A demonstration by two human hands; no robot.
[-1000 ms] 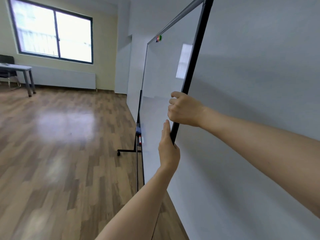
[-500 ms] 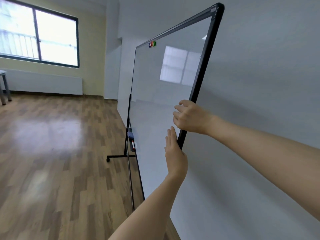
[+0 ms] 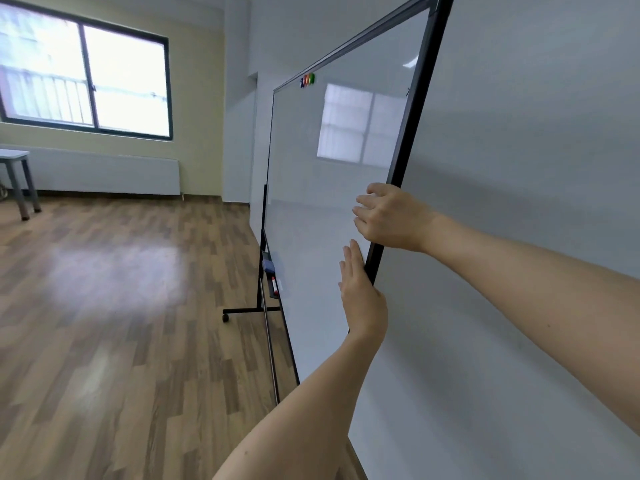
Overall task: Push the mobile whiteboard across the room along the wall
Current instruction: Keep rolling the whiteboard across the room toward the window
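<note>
The mobile whiteboard (image 3: 329, 188) stands close beside the grey wall (image 3: 519, 168) on the right, its black-framed white face blank and glossy, mirroring a window pane; a cluster of coloured magnets (image 3: 307, 80) sits near its top edge and a tray (image 3: 272, 278) along its lower edge carries an eraser and a red-capped marker. The right hand (image 3: 389, 216) wraps its fingers (image 3: 362, 202) clenched around the near vertical frame edge, while the left hand (image 3: 360, 292) lies just below it, fingers released and flat against the board face beside the frame. A castered foot (image 3: 242, 311) of the stand juts out onto the wooden floor (image 3: 121, 306), which lies bare ahead. Farther off are a low radiator (image 3: 104, 171) under the window (image 3: 86, 71) and a worktop (image 3: 17, 168) at the far left edge
</note>
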